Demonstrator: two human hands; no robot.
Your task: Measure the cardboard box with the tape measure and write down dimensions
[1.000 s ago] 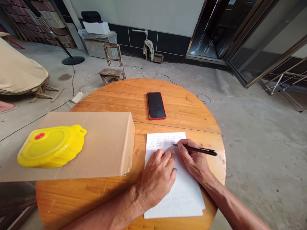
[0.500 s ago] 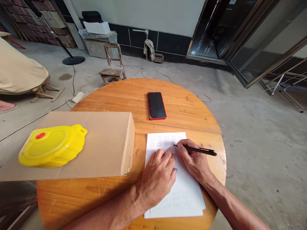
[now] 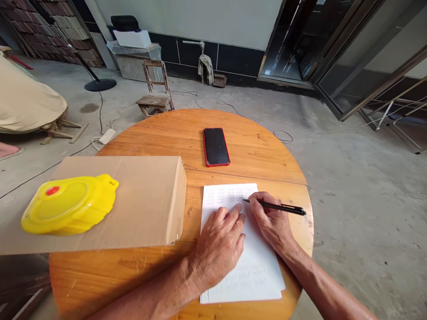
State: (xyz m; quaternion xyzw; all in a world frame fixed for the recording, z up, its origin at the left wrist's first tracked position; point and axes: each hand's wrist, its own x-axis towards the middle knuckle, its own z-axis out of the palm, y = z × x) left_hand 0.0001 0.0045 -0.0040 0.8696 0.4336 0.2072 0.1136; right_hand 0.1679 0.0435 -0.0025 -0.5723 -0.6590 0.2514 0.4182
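Observation:
White sheets of paper (image 3: pixel 253 258) lie on the round wooden table, with rows of small handwritten figures at the top and more at the bottom. My left hand (image 3: pixel 222 242) rests open on the paper, fingers loosely bent and index fingertip just below the upper rows. A black pen (image 3: pixel 282 207) is pinched in my right hand (image 3: pixel 271 220), its tip at the right part of the written rows. The pen slants with its back end to the right. Whether the tip touches the paper is hard to tell.
On the table (image 3: pixel 253 151) lies a phone (image 3: pixel 216 146) in a red case. A cardboard box (image 3: pixel 143 200) at left carries a yellow plastic case (image 3: pixel 70 204) with a red button. Beyond are a small wooden chair (image 3: pixel 155 100), a stand base (image 3: pixel 100 84) and floor cables.
The pen tip has shifted slightly to the right along the writing, together with my right hand. My left hand stays put. The whole view has moved a little.

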